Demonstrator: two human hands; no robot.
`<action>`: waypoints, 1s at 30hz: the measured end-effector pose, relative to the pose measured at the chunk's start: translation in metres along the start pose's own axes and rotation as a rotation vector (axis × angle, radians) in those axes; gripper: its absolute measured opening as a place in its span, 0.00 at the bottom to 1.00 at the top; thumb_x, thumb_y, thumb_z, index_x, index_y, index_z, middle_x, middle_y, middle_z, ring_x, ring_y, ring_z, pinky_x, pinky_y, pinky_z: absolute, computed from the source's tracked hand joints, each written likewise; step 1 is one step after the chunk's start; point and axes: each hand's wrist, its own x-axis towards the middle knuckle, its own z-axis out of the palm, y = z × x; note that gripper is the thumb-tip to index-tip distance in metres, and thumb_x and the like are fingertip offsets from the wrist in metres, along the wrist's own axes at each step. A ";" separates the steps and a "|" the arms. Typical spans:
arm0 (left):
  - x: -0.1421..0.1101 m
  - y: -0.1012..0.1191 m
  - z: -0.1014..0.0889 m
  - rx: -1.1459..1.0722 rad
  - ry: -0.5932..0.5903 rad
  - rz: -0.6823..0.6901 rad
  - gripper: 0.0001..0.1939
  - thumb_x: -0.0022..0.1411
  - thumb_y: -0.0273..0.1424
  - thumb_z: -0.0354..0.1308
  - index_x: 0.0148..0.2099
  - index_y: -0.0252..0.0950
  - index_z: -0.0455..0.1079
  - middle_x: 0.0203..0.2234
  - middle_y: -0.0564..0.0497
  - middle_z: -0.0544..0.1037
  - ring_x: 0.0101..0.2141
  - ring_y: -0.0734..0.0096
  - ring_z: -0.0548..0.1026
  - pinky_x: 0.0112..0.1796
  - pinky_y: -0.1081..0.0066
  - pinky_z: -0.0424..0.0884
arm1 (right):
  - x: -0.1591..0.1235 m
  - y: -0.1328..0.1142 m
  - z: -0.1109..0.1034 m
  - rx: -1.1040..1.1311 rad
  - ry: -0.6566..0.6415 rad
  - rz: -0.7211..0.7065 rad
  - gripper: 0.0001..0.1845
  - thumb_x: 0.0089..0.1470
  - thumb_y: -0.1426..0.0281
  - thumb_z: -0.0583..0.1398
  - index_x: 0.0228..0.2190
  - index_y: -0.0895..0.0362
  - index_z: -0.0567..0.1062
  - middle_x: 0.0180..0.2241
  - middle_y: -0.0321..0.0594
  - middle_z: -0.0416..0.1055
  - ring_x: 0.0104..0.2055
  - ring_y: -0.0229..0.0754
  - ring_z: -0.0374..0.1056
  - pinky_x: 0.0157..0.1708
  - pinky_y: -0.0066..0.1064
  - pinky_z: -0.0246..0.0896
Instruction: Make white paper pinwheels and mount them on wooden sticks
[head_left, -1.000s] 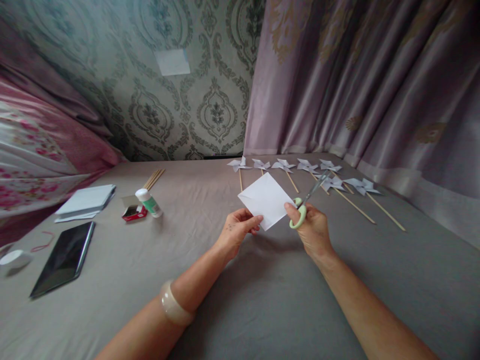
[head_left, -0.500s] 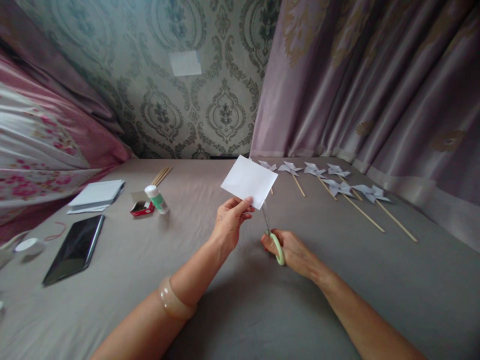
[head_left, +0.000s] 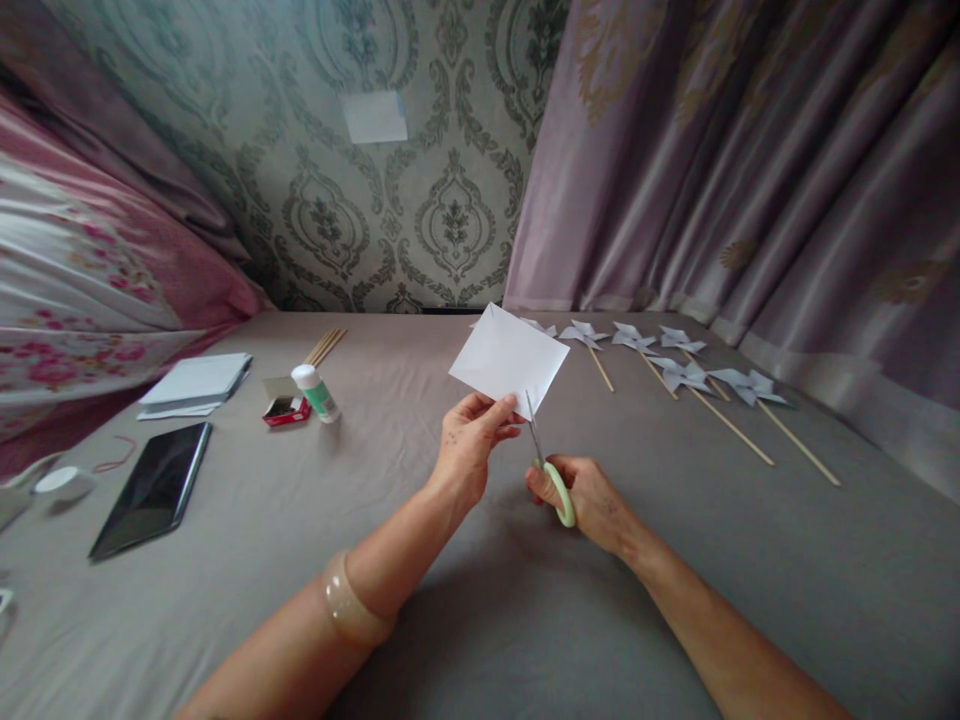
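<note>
A white sheet of paper (head_left: 508,352) is pinched at its lower edge by my left hand (head_left: 478,440), thumb on top, and held up off the grey cloth. My right hand (head_left: 585,497) is closed round the pale green handle of a pair of scissors (head_left: 556,488). One blade lies over the paper near its lower corner, just right of my left thumb; the other blade is hidden behind the sheet. Beyond the paper, to the right, lie several white paper pinwheels (head_left: 682,375) on wooden sticks.
On the left are a stack of paper (head_left: 196,382), a dark phone-like device (head_left: 154,490), a small open red box (head_left: 286,410), a glue stick (head_left: 316,394) and several wooden sticks (head_left: 326,346). A white round object (head_left: 61,484) sits at the far left. Curtains (head_left: 720,150) border the right side.
The paper has shifted slightly right with my left hand. The scissors, at the paper's edge before, now have a blade over the sheet near its corner.
</note>
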 end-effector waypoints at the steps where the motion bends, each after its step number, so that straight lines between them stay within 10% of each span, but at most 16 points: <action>1: 0.000 0.000 0.000 0.002 -0.001 0.001 0.13 0.43 0.34 0.69 0.28 0.32 0.71 0.22 0.52 0.74 0.26 0.76 0.72 0.29 0.74 0.67 | 0.000 0.000 0.000 0.004 0.002 0.005 0.29 0.41 0.43 0.60 0.18 0.57 0.66 0.16 0.31 0.58 0.20 0.33 0.50 0.20 0.27 0.46; 30: -0.004 -0.006 0.004 -0.033 0.063 0.038 0.13 0.44 0.33 0.68 0.26 0.32 0.68 0.22 0.52 0.75 0.25 0.76 0.73 0.30 0.75 0.68 | 0.002 0.002 0.003 -0.035 0.023 0.002 0.27 0.43 0.46 0.60 0.18 0.57 0.65 0.17 0.32 0.59 0.22 0.34 0.53 0.22 0.28 0.49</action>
